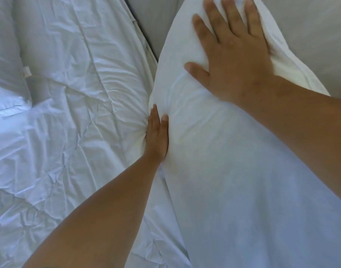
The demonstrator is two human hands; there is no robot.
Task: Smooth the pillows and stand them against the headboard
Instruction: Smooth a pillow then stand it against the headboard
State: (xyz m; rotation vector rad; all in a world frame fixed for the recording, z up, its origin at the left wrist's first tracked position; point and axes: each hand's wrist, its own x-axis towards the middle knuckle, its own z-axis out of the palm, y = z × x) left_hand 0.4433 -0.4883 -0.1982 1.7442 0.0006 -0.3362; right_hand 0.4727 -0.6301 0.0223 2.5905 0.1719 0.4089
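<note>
As your right hand (235,60) lies flat and splayed, gripping nothing, on the plump white cotton pillow (214,151) against the grey padded headboard (310,35), your left hand (158,136), fingers straight, presses its edge beside the creased white duvet (69,93).

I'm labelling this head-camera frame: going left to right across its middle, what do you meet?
Second pillow at the left edge → wrinkled duvet → left hand pressed against the pillow's side → big white pillow → right hand flat on its upper part.
</note>
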